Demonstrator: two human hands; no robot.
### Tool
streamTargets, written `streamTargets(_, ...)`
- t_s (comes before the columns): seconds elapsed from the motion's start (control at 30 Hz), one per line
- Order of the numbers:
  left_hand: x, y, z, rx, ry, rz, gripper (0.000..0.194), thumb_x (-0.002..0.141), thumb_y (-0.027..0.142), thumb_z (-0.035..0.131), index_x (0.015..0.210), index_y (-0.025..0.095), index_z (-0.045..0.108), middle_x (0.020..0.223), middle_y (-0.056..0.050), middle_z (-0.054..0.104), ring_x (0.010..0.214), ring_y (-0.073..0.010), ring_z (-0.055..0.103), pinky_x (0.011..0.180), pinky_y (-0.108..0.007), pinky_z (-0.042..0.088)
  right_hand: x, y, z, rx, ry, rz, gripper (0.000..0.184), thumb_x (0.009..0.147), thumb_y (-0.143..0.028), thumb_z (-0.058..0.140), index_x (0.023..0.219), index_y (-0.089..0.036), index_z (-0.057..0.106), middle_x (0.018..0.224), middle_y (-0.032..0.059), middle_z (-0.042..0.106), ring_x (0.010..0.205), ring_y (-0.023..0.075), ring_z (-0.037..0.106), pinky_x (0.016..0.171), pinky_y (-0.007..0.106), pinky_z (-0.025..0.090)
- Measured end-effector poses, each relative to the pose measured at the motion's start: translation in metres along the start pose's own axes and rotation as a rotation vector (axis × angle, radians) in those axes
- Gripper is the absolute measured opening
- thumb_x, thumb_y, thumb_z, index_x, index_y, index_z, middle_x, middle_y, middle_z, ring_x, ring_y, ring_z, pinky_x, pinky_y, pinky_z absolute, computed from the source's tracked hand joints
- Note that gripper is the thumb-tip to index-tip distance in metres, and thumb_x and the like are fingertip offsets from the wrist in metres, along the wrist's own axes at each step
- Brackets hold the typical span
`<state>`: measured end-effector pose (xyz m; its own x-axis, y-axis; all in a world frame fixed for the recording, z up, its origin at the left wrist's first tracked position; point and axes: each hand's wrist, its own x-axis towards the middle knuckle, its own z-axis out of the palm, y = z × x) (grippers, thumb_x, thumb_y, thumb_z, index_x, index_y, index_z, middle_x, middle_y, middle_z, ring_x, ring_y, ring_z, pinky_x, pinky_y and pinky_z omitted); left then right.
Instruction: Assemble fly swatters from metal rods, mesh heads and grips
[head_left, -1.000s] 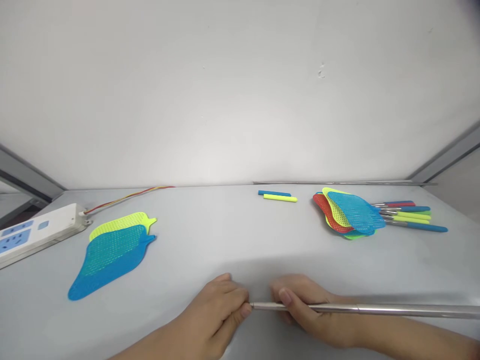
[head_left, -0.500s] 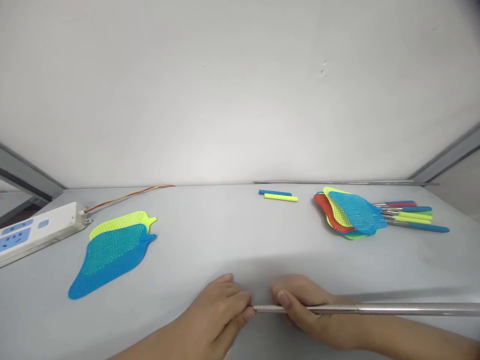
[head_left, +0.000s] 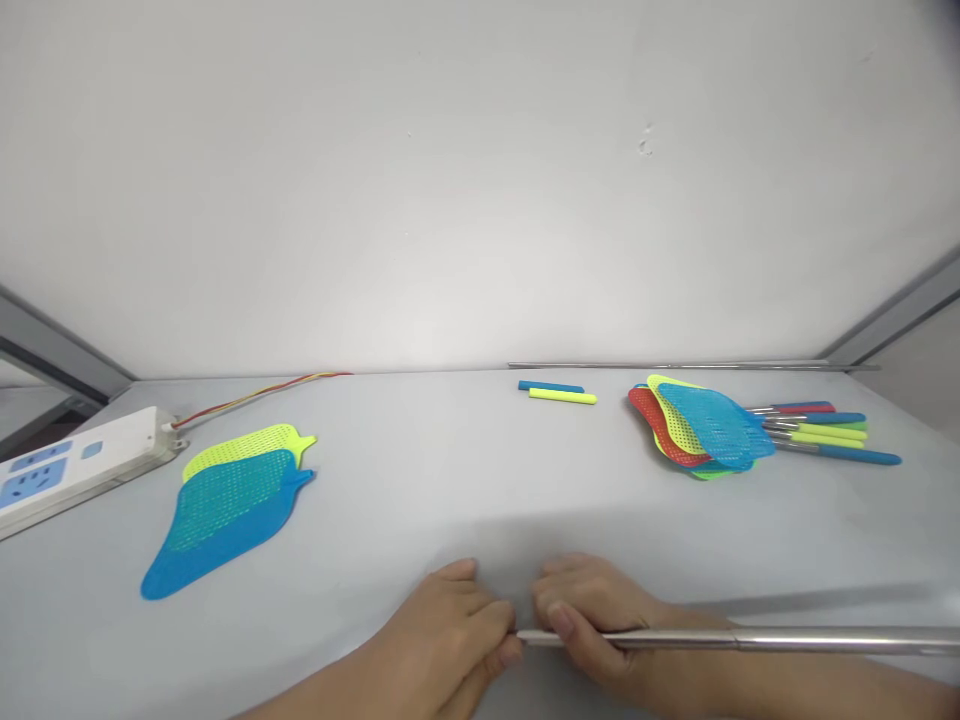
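A long telescopic metal rod [head_left: 787, 638] lies across the near right of the grey table [head_left: 450, 470]. My right hand [head_left: 600, 615] is closed around the rod near its thin left end. My left hand [head_left: 457, 630] is closed in a pinch on the rod's very tip, and the two hands nearly touch. Two loose swatter heads, a blue one [head_left: 221, 520] lying over a yellow one [head_left: 244, 447], rest on the table to the left of my hands.
A white power strip [head_left: 67, 465] with a red-and-yellow cable [head_left: 255, 392] sits at the far left. At the back lie a blue grip sleeve [head_left: 550, 386] and a yellow grip sleeve [head_left: 562, 397]. Several assembled fly swatters [head_left: 712, 425] are piled at the back right. A thin metal rod [head_left: 675, 365] lies along the wall.
Both hands have drawn slightly closer together, and the rod's tip sits a little further right and lower. The other things have not moved.
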<state>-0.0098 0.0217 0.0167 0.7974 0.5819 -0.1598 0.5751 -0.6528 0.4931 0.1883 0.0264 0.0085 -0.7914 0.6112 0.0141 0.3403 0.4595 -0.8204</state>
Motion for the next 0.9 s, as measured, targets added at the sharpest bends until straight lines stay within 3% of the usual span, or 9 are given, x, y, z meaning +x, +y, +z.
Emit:
streamTargets(0.27,-0.0003,0.0010,-0.0039,-0.006,-0.027,0.003,0.024,0.090,0.020,0.028,0.073,0.019,0.045,0.067,0.002,0.056,0.063,-0.0120,0.053,0.078,-0.031,0.036,0.0008,0.0033,0.0009,-0.008,0.005,-0.010,0.032,0.092,-0.028,0.017,0.062,-0.020,0.023,0.059,-0.0040,0.031,0.057,0.0103,0.031,0.075,0.024,0.034)
streamTargets(0.57,-0.0014,0.0018,-0.0009,-0.126,0.116,-0.074,0.025,0.090,0.030,0.031,0.076,0.021,0.049,0.068,0.002,0.055,0.065,-0.0122,0.049,0.077,-0.028,0.037,0.0038,0.0050,-0.0016,0.000,0.046,0.020,0.035,0.092,-0.029,0.019,0.061,-0.018,0.033,0.059,-0.0027,0.037,0.057,0.0097,0.036,0.061,0.021,0.033)
streamTargets(0.7,-0.0007,0.0012,-0.0030,-0.192,0.101,-0.073,0.023,0.089,0.033,0.034,0.079,0.021,0.050,0.071,0.002,0.056,0.067,-0.0126,0.047,0.070,-0.026,0.036,0.0043,0.0062,-0.0010,-0.058,-0.006,-0.046,0.031,0.090,-0.031,0.028,0.061,-0.018,0.029,0.058,-0.0040,0.036,0.054,0.0081,0.033,0.060,0.022,0.031)
streamTargets(0.9,0.0004,-0.0016,0.0005,-0.260,0.157,-0.095,0.023,0.090,0.032,0.032,0.079,0.021,0.049,0.068,0.003,0.052,0.065,-0.0120,0.045,0.065,-0.023,0.035,0.0024,0.0077,-0.0028,0.025,0.042,0.011,0.033,0.086,-0.032,0.038,0.058,-0.017,0.031,0.056,-0.0047,0.032,0.051,0.0069,0.029,0.051,0.020,0.027)
